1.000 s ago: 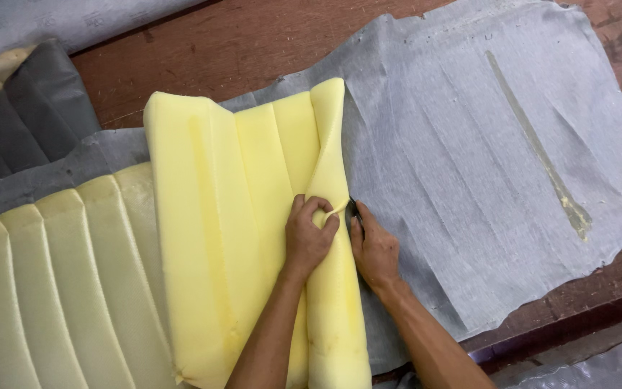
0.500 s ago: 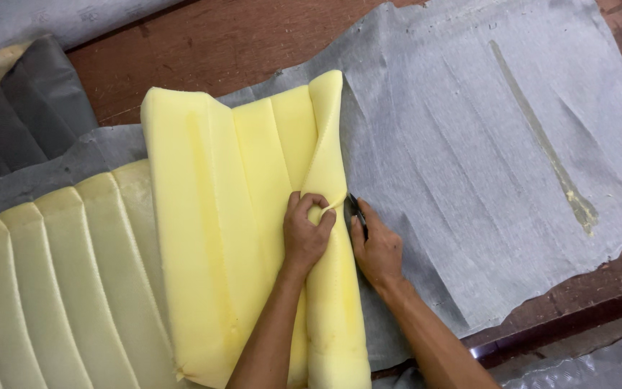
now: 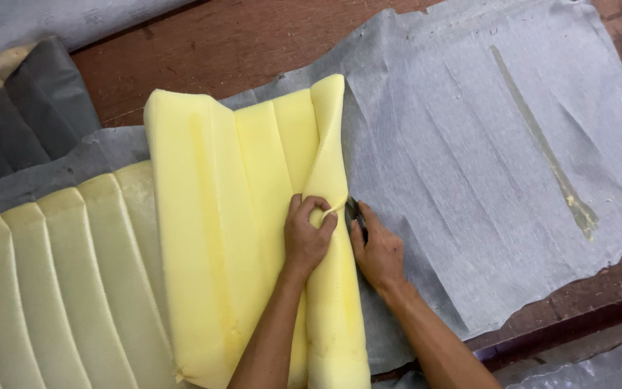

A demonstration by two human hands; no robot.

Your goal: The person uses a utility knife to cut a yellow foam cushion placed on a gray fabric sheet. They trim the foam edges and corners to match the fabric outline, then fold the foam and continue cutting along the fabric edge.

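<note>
Both hands working: left hand (image 3: 309, 238) pinching yellow foam (image 3: 253, 216) edge, right hand (image 3: 377, 248) gripping dark tool (image 3: 354, 213), separating grey fabric (image 3: 469, 158); next needs steady pull.

Soft, matt yellow foam padding (image 3: 253, 216) is ribbed with stitched channels; thin grey scrim cloth (image 3: 469, 144) is finely woven, and the wooden table (image 3: 203, 50) is seen worn reddish-brown.

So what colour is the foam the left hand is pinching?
Pale yellow foam, clearest in the head view.
</note>
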